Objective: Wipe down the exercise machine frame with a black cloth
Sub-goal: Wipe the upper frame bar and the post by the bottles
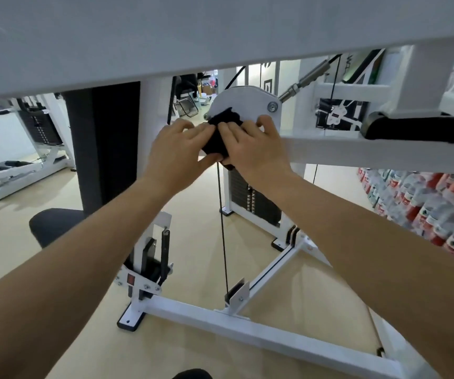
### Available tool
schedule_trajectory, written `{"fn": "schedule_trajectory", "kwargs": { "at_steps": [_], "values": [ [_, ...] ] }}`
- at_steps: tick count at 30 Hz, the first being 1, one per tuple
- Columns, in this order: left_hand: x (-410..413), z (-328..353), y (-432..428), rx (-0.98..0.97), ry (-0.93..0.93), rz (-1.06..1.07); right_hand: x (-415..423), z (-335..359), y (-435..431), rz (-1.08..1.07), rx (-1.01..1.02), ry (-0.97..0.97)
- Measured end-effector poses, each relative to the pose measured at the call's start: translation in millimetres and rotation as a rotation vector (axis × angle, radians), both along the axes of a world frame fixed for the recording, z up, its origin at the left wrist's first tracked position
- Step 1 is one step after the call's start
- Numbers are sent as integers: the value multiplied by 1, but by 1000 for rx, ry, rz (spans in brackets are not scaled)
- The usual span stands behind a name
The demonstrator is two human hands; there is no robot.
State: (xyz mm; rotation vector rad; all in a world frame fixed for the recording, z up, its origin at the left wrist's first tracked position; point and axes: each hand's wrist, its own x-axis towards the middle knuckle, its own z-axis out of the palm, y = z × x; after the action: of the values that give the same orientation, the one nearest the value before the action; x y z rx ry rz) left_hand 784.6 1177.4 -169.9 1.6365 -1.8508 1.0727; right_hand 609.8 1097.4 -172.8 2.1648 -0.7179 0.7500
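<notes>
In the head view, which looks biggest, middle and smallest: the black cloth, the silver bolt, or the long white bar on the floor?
1. white floor bar
2. black cloth, partly covered
3. silver bolt

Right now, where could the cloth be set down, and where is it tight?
Bare: white horizontal frame beam between right hand and black rounded pad. Tight: rounded white pulley plate, where left hand too grips the black cloth.

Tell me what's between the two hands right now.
The black cloth, bunched between the left hand and right hand, against the white pulley plate, in the head view.
</notes>
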Motion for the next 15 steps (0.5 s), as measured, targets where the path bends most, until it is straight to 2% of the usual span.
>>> {"fn": "schedule_trajectory", "kwargs": {
  "at_steps": [4, 9, 15],
  "values": [
    [-59, -5, -23, -86, 14, -116, -66, -5, -12, -77, -158, -11],
    [-123, -3, -44, -78, 13, -209, -138, -9, -23, -161, -308, -13],
    [-174, -7, -59, -139, 65, -312, -185, -17, -21, -227, -341, -59]
  ]
}}
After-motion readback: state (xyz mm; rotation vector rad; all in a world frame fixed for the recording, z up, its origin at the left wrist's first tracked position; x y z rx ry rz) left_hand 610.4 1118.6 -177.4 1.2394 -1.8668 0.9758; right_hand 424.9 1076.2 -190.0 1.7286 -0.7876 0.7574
